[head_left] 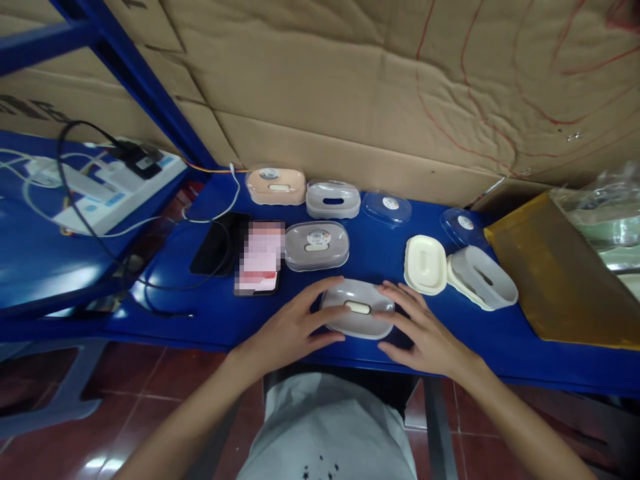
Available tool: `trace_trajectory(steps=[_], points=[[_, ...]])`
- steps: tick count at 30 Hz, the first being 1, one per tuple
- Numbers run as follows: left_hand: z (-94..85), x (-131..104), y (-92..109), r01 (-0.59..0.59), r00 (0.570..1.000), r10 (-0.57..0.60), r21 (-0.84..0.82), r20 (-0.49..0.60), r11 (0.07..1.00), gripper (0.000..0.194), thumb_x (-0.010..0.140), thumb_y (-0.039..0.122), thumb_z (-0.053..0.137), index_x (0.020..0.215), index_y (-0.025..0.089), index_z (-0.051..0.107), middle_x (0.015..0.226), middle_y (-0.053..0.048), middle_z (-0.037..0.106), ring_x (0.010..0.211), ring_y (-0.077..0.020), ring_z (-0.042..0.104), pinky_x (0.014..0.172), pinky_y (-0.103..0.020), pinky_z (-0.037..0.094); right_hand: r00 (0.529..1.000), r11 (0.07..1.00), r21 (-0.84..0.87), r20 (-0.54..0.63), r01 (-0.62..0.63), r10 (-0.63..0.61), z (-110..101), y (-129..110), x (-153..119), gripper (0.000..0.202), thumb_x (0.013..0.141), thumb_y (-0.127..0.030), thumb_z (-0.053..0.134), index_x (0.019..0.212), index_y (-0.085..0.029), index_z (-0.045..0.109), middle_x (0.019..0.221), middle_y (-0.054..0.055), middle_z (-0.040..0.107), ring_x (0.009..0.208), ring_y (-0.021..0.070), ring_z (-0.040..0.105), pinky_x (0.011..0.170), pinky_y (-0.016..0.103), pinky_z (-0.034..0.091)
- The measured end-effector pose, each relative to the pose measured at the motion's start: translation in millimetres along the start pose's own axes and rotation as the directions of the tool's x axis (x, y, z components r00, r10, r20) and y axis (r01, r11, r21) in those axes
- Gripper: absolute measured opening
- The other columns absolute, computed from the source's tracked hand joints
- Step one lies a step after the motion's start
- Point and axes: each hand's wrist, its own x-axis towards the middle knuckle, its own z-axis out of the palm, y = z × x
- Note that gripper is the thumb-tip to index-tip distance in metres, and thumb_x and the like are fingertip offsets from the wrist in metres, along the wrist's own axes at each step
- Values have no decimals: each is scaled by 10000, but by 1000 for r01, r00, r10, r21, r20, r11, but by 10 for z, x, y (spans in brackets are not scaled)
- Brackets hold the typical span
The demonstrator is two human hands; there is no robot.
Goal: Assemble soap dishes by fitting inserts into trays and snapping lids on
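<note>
On the blue table in front of me lies a grey plastic soap box (336, 327) with an oval slot, and a cream strip shows through the slot. My left hand (295, 323) grips its left end, fingers across the far edge and top, thumb at the near side. From the right, my right hand (425, 327) holds the other end the same way. A lidded grey soap box (300, 257) sits just beyond my left hand. Beyond my right hand are a cream tray (425, 263) and a grey shell (493, 280), tilted on another cream piece (457, 277).
Along the back stand a peach soap box (275, 190), a grey shell (333, 200) and two clear lids (385, 207). A phone (260, 257), a black device (215, 247) and cables lie left, near a power strip (125, 193). A brown-taped carton (565, 280) is right.
</note>
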Motion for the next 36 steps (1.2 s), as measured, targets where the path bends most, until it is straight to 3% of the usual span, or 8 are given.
trace_trajectory(steps=[5, 10, 17, 22, 25, 28, 33, 36], points=[[25, -20, -37, -37, 999, 37, 6, -13, 999, 277, 1049, 339, 693, 1300, 232, 641, 1567, -141, 535, 1450, -292, 583, 1168, -512, 588, 1000, 1000, -13, -10, 7, -7, -24, 10, -27, 342, 1036, -375, 701, 1342, -227, 663, 1572, 160, 588, 1546, 298, 496, 1229, 529, 496], [15, -50, -42, -41, 999, 42, 45, -22, 998, 391, 1043, 372, 703, 1392, 218, 619, 1601, -170, 502, 1508, -317, 523, 1185, -534, 570, 997, 996, -52, -10, -72, 71, -317, 195, 204, 491, 1074, -453, 620, 1522, -262, 559, 1632, 146, 548, 1493, 292, 557, 1214, 523, 511], [25, -56, -15, -59, 995, 66, 97, -73, 994, 372, 1059, 362, 683, 1392, 205, 635, 1588, -158, 526, 1485, -289, 546, 1164, -492, 590, 950, 939, -149, -6, -310, 312, -419, 1347, 1096, 693, 1013, -485, 675, 1627, -232, 476, 1767, 194, 336, 1626, 412, 346, 1283, 665, 346], [19, -77, 10, -87, 986, 106, 145, -126, 986, 344, 1056, 284, 689, 1387, 196, 649, 1522, -156, 582, 1407, -278, 612, 1117, -450, 623, 940, 938, -75, 18, -338, 341, -338, 1789, 1378, 647, 944, -519, 753, 1509, -236, 619, 1626, 182, 551, 1506, 394, 532, 1235, 618, 441], [11, -76, 12, -82, 989, 99, 144, -112, 986, 364, 1051, 254, 688, 1408, 214, 630, 1509, -150, 591, 1370, -284, 638, 1098, -454, 633, 940, 940, -38, -41, -340, 339, -417, 1558, 1232, 543, 995, -523, 692, 1455, -236, 657, 1496, 148, 664, 1397, 337, 634, 1215, 566, 483], [16, -71, 0, -58, 992, 71, 121, -108, 991, 398, 1060, 275, 676, 1447, 236, 593, 1541, -159, 548, 1384, -300, 621, 1085, -467, 640, 910, 929, 34, -187, -369, 369, -516, 1041, 888, 484, 1031, -499, 657, 1453, -262, 661, 1446, 120, 698, 1357, 326, 660, 1200, 564, 504], [28, -78, -22, -18, 989, 28, 72, -145, 997, 479, 1040, 282, 711, 1491, 258, 551, 1611, -158, 451, 1464, -301, 551, 1131, -437, 611, 929, 929, 115, -81, -352, 362, -396, 72, 297, 586, 1031, -393, 694, 1592, -366, 529, 1621, 90, 564, 1469, 328, 580, 1188, 548, 549], [23, -79, -29, -31, 988, 40, 67, -151, 997, 513, 1027, 272, 730, 1505, 243, 544, 1619, -160, 435, 1486, -302, 528, 1153, -433, 595, 959, 956, 92, -24, -279, 283, -188, -253, 161, 651, 1038, -357, 686, 1646, -363, 454, 1648, 91, 532, 1502, 325, 546, 1176, 543, 574]])
